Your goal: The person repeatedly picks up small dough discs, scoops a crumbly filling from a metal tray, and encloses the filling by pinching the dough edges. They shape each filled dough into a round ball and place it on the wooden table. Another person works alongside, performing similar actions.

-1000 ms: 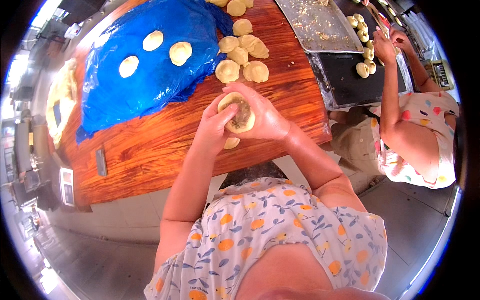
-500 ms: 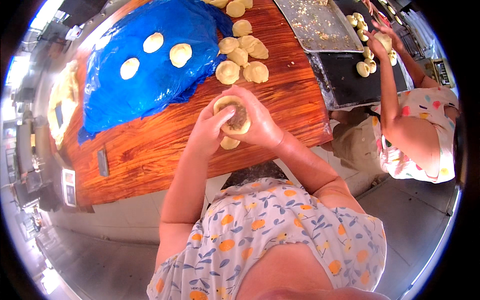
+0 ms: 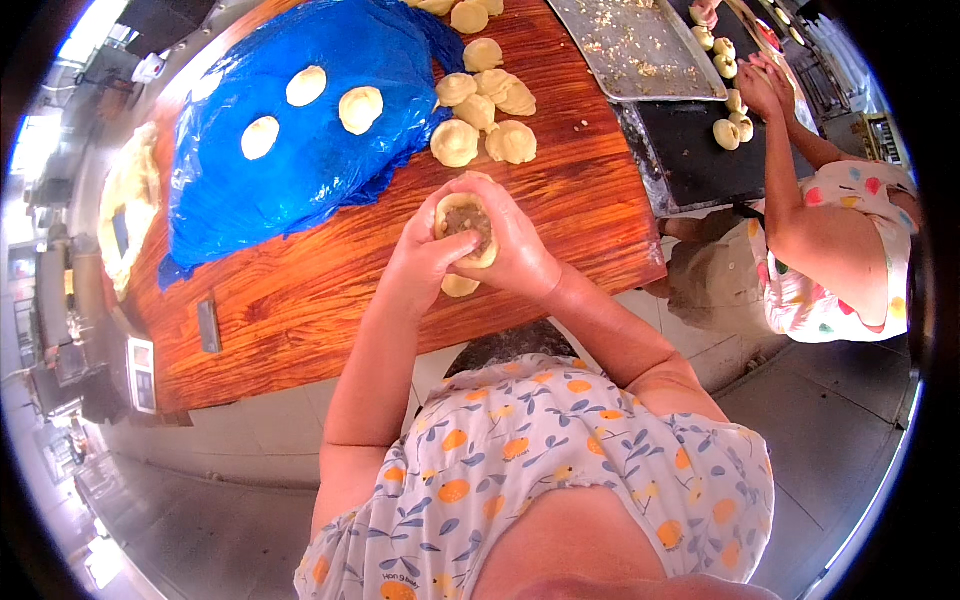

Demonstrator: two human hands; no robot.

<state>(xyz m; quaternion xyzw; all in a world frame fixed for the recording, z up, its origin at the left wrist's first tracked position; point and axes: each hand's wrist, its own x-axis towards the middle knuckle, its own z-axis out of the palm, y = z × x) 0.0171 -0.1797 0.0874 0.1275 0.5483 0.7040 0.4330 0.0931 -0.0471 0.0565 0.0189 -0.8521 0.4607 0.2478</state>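
Observation:
My left hand [image 3: 425, 250] and my right hand [image 3: 512, 240] are closed around a cupped dough round [image 3: 470, 215] with greyish-brown filling inside. The left thumb presses into the filling, while the right fingers wrap over the top and right side. Just beneath them a pale dough disc [image 3: 460, 287] shows on the wooden table [image 3: 260, 355]. Farther up, several flattened dough rounds [image 3: 455, 145] lie in a loose group, and three more [image 3: 360, 108] rest on a blue plastic sheet [image 3: 260, 200].
At the upper right are a metal tray [image 3: 640, 60] with crumbs and a black board or tray [image 3: 700, 175] holding shaped dough balls [image 3: 726, 135]. A co-worker [image 3: 820, 240] works there with both hands. Pale bundled plastic [image 3: 130, 200], a dark bar [image 3: 208, 326] and a small scale [image 3: 142, 375] sit at left.
My left thumb has shifted downward within the filling and both hands cup the dough more narrowly. The co-worker's hands have moved over the dough balls on the board.

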